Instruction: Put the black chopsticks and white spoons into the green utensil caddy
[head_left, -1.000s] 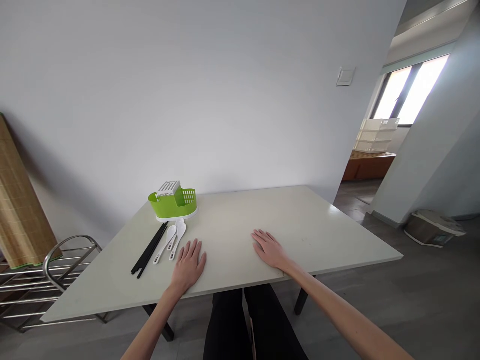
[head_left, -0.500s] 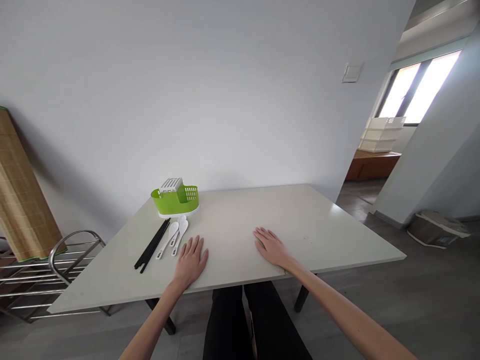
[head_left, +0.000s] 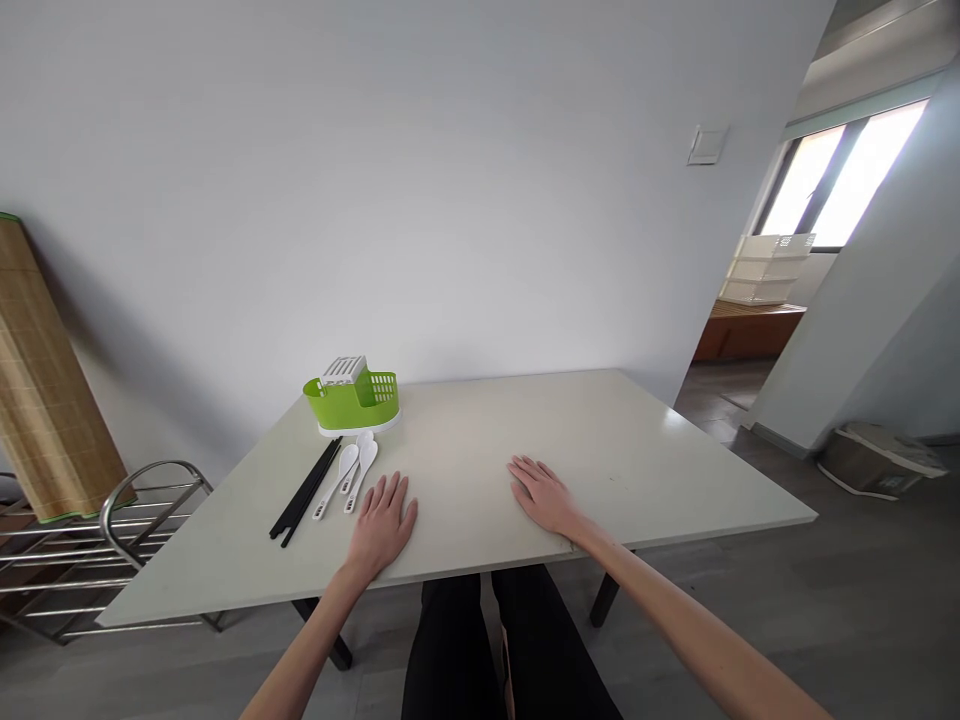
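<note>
My left hand [head_left: 381, 527] lies flat on the white table [head_left: 465, 440], palm down and open, near the front edge. Just left of its fingertips are three white spoons [head_left: 348, 460] lying close together, handles toward me. Beside them, farther left, rests a bundle of black chopsticks [head_left: 306, 495]. Behind the spoons stands a green cutlery basket [head_left: 341, 408] with a white slotted top on a white base. My right hand [head_left: 544, 495] is also flat on the tabletop, fingers open, touching nothing but the table.
A grey wall [head_left: 480, 200] rises along the table's back edge. On the left a metal rack [head_left: 112, 535] stands low beside the table, under a rolled bamboo mat [head_left: 56, 380]. A lidded bin [head_left: 877, 462] sits on the floor at the right.
The view has shifted very slightly. Both hands and the things on the table stay in place.
</note>
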